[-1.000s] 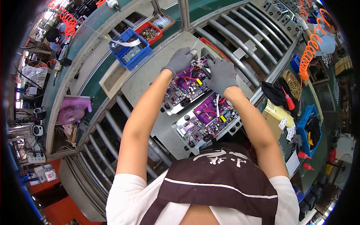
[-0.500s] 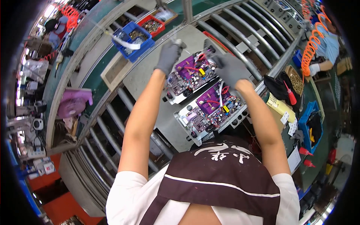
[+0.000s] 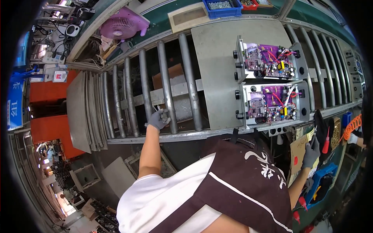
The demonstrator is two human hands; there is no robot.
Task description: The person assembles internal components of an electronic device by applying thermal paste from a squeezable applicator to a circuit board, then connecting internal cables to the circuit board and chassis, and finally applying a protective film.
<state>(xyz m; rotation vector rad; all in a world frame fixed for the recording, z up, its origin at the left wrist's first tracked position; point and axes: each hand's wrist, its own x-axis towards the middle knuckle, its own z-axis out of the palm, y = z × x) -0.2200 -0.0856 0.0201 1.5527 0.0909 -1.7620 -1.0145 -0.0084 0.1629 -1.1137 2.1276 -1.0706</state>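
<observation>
My left hand, in a grey glove, is out over the conveyor rollers. Its fingers are curled around something small and pale that I cannot make out. Far to the right, my right hand, also gloved, is closed beside a brown cardboard piece. A slim dark thing sticks up from its fingers, too small to name. Between the hands, two open metal chassis with purple circuit boards lie one behind the other, the far one and the near one. Neither hand touches them. Both rest on a grey board.
Bare metal rollers run left of the board. Grey panels stand stacked at the left end. A blue parts bin and a pink fan sit on the far side. At right are a red-handled tool and a blue tray.
My view has swung left. Both hands have left the chassis: the left went out over the rollers, the right to the things on the right-hand bench. The chassis remain on the board.
</observation>
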